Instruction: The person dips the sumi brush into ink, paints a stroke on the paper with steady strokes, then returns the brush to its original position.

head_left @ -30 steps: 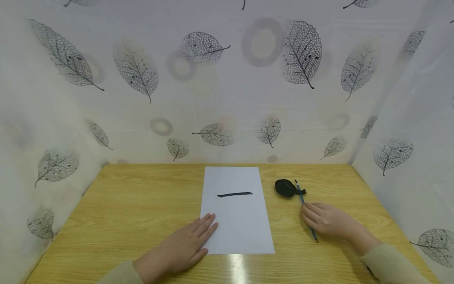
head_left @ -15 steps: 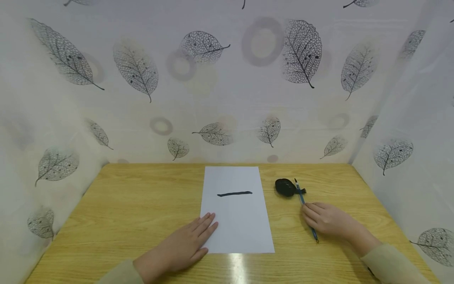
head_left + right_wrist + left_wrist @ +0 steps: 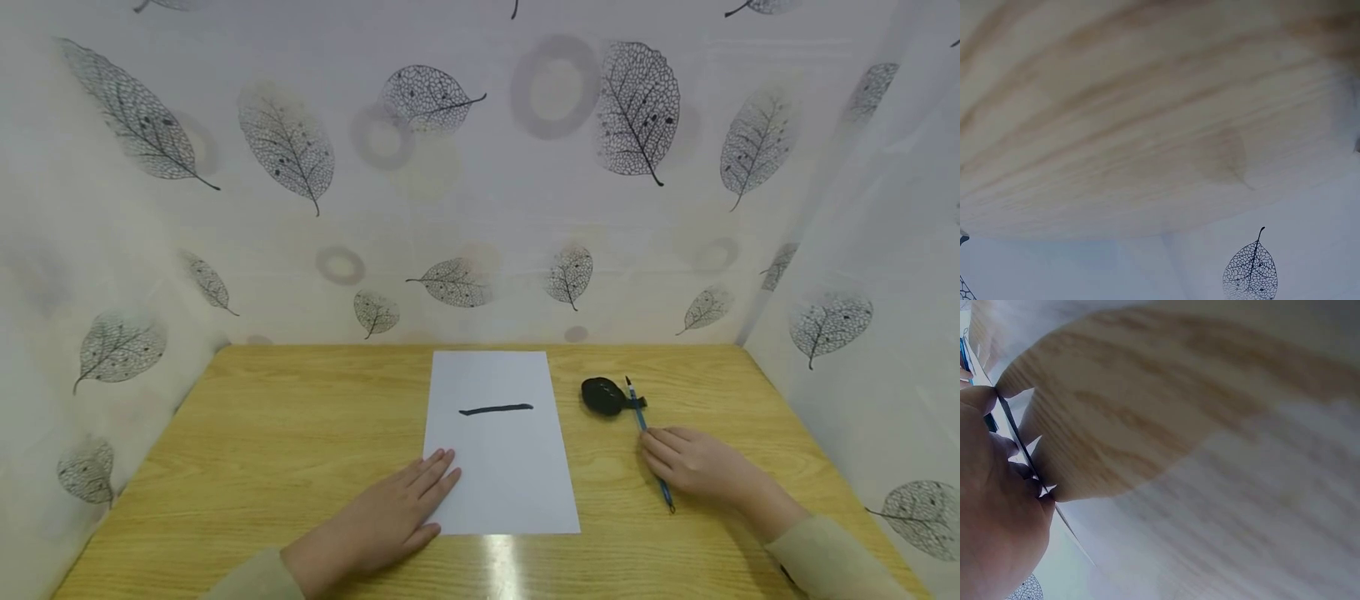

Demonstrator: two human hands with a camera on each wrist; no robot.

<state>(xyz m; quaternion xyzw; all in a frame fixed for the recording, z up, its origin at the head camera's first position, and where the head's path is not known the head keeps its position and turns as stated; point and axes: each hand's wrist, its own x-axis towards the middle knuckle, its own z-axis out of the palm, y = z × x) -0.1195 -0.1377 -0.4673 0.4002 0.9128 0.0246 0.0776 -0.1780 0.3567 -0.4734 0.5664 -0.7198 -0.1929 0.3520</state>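
My left hand lies flat with its fingers straight, pressing the lower left edge of a white sheet of paper. A single thick black stroke runs across the upper part of the sheet. To the right of the paper, my right hand pinches the blue shaft of an ink brush. The dark tip points away from me, beside a black rounded dish-like thing whose short handle the shaft crosses. Whether they touch I cannot tell. The left wrist view shows my left hand; the right wrist view shows neither hand nor brush.
The wood-grain table carries all of this. Behind it and along both sides hangs a pale curtain printed with leaves. Bare wood fills most of the right wrist view, with the curtain below.
The brush tip has shifted slightly to the right, away from the black dish-like thing, still in my right hand. My left hand and the paper have stayed in place.
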